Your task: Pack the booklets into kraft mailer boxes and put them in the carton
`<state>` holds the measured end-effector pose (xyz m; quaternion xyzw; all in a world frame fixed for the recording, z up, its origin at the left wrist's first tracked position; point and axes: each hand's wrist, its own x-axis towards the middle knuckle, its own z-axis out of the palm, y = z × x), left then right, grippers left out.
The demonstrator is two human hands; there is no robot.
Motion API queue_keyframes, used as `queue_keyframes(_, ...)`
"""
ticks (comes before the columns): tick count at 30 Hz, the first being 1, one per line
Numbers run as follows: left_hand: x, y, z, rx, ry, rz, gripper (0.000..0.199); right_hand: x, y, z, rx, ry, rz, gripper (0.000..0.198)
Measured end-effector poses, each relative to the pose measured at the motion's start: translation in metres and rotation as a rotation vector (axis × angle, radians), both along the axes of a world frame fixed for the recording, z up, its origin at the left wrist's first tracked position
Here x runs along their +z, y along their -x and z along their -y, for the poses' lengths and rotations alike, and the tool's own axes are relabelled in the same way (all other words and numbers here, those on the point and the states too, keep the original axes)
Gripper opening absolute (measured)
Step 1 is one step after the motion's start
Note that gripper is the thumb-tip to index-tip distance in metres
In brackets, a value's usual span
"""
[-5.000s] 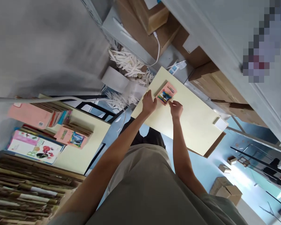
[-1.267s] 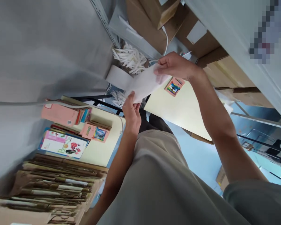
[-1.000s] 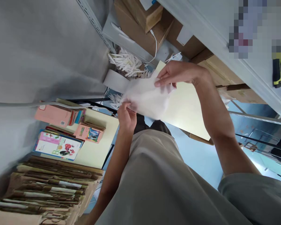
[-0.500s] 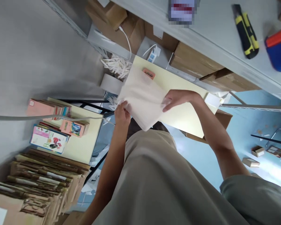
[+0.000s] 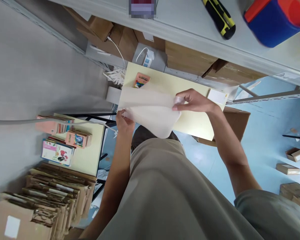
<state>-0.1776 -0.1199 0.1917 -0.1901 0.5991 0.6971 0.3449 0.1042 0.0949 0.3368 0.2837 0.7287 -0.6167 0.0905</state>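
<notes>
Between my hands hangs a thin, soft white packing sheet (image 5: 151,108), slightly see-through, folded across its middle, its lower corner drooping towards my body. My left hand (image 5: 125,120) pinches its left edge. At the right edge, my right hand (image 5: 193,101) grips a bunched part between thumb and fingers. Whether the sheet is a single layer or a bag, I cannot tell. Just beyond it, a small pink book (image 5: 141,80) with a picture on its cover lies on the pale yellow table (image 5: 195,125), partly covered by the sheet.
A grey shelf above holds a yellow-black box cutter (image 5: 221,20) and a blue-red container (image 5: 272,25). Cardboard boxes (image 5: 190,58) line the back. At left are books (image 5: 57,151) on a side table and stacked flattened cartons (image 5: 57,193). A cable (image 5: 52,120) crosses the left side.
The sheet has tilted and folded over, and more of the pink book shows. Both hands still hold the sheet. The camera view has shifted right.
</notes>
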Motion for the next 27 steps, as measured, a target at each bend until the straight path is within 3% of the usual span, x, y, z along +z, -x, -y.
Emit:
queue_keyframes(2,0.001,0.002,0.004,-0.025,0.010,-0.015,0.016,0.012,-0.005,-0.011,-0.017,0.015,-0.001,0.054)
queue_keyframes(5,0.000,0.008,0.010,-0.068,0.069,-0.032,0.017,0.023,-0.019,-0.026,0.125,0.009,0.152,0.051)
queue_keyframes(8,-0.005,0.012,0.010,-0.109,0.157,-0.069,0.022,0.023,-0.043,-0.032,0.234,-0.015,0.307,0.045)
queue_keyframes(11,-0.013,0.012,0.004,-0.088,0.152,-0.036,0.021,0.017,-0.073,-0.028,0.227,-0.025,0.328,0.045)
queue_keyframes(14,-0.023,0.008,-0.005,-0.066,0.164,0.042,0.024,0.012,-0.102,-0.020,0.173,-0.066,0.374,0.046)
queue_keyframes(20,-0.043,0.001,-0.024,-0.142,0.339,0.023,0.024,0.007,-0.147,0.004,0.046,-0.109,0.460,0.042)
queue_keyframes(24,-0.061,0.002,-0.035,-0.221,0.491,-0.058,0.021,0.001,-0.147,0.019,-0.253,-0.324,0.480,0.048)
queue_keyframes(27,-0.074,0.010,-0.036,-0.248,0.572,-0.082,0.023,-0.017,-0.126,0.019,-0.352,-0.507,0.492,0.047)
